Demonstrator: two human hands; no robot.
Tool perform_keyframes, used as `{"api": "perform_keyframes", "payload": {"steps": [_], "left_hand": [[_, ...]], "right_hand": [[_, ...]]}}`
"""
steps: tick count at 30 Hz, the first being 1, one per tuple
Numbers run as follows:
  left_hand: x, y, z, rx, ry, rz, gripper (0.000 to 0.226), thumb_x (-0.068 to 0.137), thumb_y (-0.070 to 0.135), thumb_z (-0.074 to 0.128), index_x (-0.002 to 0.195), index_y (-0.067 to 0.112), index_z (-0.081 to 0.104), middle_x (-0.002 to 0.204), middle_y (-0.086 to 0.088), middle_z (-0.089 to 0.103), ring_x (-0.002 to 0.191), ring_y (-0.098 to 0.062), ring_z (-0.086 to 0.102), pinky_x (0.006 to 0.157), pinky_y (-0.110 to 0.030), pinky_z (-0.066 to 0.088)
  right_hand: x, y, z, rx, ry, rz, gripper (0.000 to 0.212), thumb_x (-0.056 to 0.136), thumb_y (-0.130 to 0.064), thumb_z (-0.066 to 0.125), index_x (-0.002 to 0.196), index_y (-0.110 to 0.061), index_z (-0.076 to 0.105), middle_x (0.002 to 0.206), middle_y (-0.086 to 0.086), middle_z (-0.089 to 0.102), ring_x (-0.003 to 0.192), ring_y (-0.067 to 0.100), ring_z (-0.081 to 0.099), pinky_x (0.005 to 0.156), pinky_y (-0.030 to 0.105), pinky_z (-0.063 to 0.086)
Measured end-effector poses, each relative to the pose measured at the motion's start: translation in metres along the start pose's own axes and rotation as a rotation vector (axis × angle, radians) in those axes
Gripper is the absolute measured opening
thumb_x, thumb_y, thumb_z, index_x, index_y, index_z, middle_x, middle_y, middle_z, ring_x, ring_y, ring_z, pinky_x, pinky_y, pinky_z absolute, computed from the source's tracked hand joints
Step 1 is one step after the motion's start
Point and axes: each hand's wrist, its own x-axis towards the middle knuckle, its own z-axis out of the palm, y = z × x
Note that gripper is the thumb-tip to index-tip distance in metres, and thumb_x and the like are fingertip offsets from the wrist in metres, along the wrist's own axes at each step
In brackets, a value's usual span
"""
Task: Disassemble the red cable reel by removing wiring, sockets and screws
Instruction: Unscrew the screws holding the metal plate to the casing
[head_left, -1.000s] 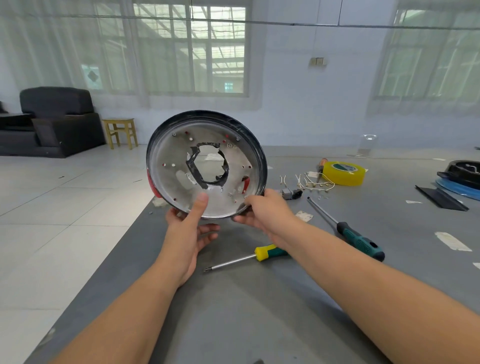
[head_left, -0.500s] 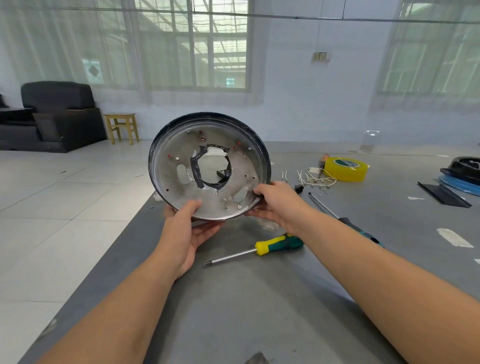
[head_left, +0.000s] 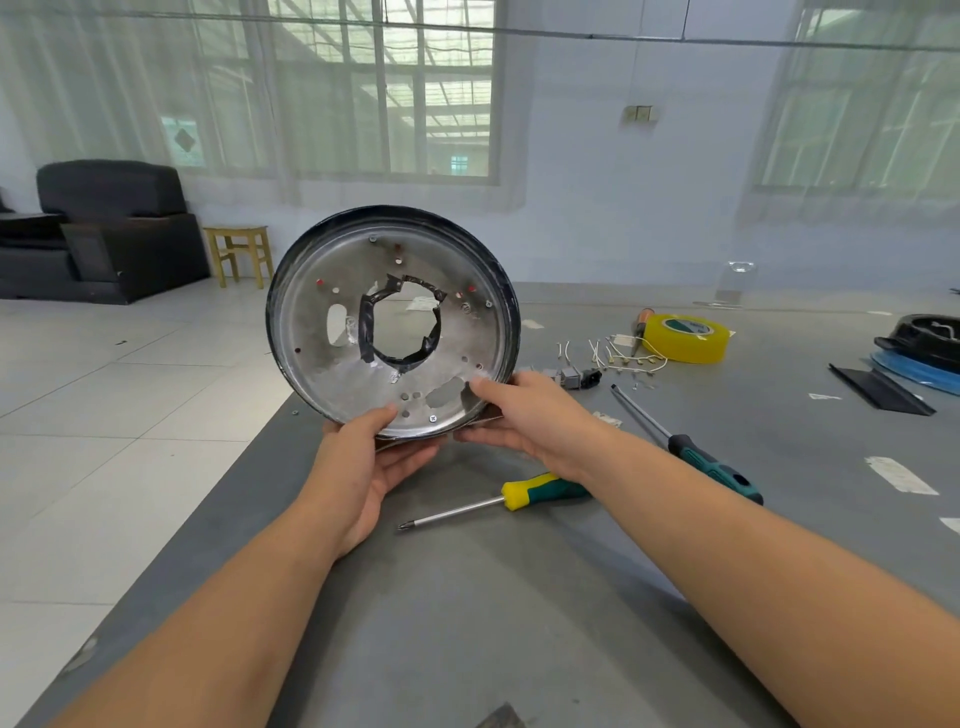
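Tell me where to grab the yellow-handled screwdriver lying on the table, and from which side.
Take the yellow-handled screwdriver by its thick yellow and green handle, not the thin bare shaft. It lies flat on the grey table, tip pointing towards the left hand, handle just beneath the right forearm. Coming down from above with the right hand looks easiest, fingers wrapping across the handle.

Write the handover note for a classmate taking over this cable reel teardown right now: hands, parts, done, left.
Left hand and right hand grip the lower rim of the reel plate, held upright above the table.
Yellow-handled screwdriver and green-handled screwdriver lie by the right arm.
Done: pulled wires and a connector lie near the tape roll.
Left: a few screws still sit in the plate.
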Motion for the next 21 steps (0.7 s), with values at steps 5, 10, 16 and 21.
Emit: {"api": "perform_keyframes", "payload": {"steps": [5,10,16,21], "left_hand": [[0.001,0.001,-0.001,-0.057,0.018,-0.011,0.041,0.106,0.007,0.055,0.147,0.005,0.050,0.123,-0.021,0.074,0.095,-0.041,0.079,0.062,-0.037,0.065],[0.002,0.000,-0.001,-0.056,0.046,0.006,0.043,0.106,0.005,0.055,0.147,0.009,0.044,0.133,-0.022,0.068,0.103,-0.043,0.076,0.062,-0.042,0.065],[0.000,0.001,0.000,-0.046,0.054,0.042,0.041,0.105,0.002,0.055,0.142,0.014,0.041,0.133,-0.021,0.067,0.104,-0.043,0.075,0.064,-0.047,0.066],[0.001,0.000,-0.002,-0.029,0.048,0.060,0.032,0.104,-0.001,0.056,0.126,0.020,0.046,0.129,-0.018,0.069,0.098,-0.039,0.078,0.064,-0.046,0.066]], "right_hand": [[-0.008,-0.004,-0.028,-0.827,0.165,-0.294,0.051,0.103,-0.061,0.039,0.097,-0.021,0.070,0.083,-0.006,0.077,0.067,0.007,0.074,0.069,0.033,0.063],[-0.028,0.014,-0.067,-1.130,0.148,-0.602,0.067,0.099,-0.063,0.022,0.105,-0.018,0.071,0.096,-0.006,0.072,0.091,0.012,0.065,0.085,0.041,0.054],[-0.053,0.032,-0.098,-1.214,-0.154,-0.570,0.041,0.098,-0.053,0.051,0.132,-0.031,0.061,0.116,-0.018,0.057,0.111,-0.001,0.053,0.095,0.020,0.043],[-0.058,0.030,-0.099,-1.247,-0.243,-0.539,0.038,0.092,-0.026,0.064,0.130,-0.029,0.064,0.117,-0.008,0.055,0.113,0.007,0.051,0.100,0.031,0.045]]}}
